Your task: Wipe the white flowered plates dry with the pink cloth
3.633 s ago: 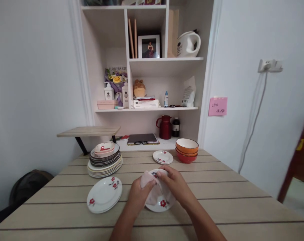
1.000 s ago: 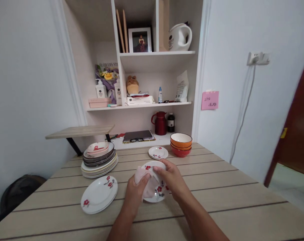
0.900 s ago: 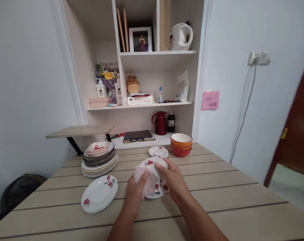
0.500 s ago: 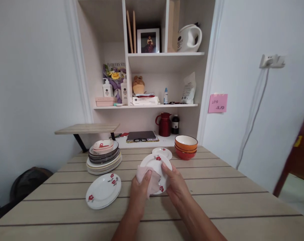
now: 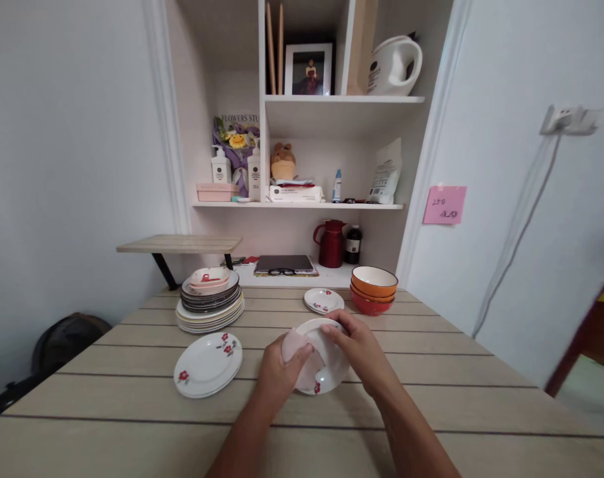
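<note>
Your left hand (image 5: 278, 367) and right hand (image 5: 360, 346) are bare, as are your slim left forearm (image 5: 246, 431) and right forearm (image 5: 407, 421), each tapering smoothly to a narrower wrist (image 5: 384, 386), uncovered down to the view's lower edge.

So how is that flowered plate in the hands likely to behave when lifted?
The plate, gripped near its edge by the right hand, is probably stiff: its round outline shows no sag. Its smooth, shiny-looking face may be slippery. Its ceramic look suggests it could chip if dropped.

Left hand (image 5: 278, 369) holds likely tissue (image 5: 308, 375) against plate (image 5: 334, 365).
</note>
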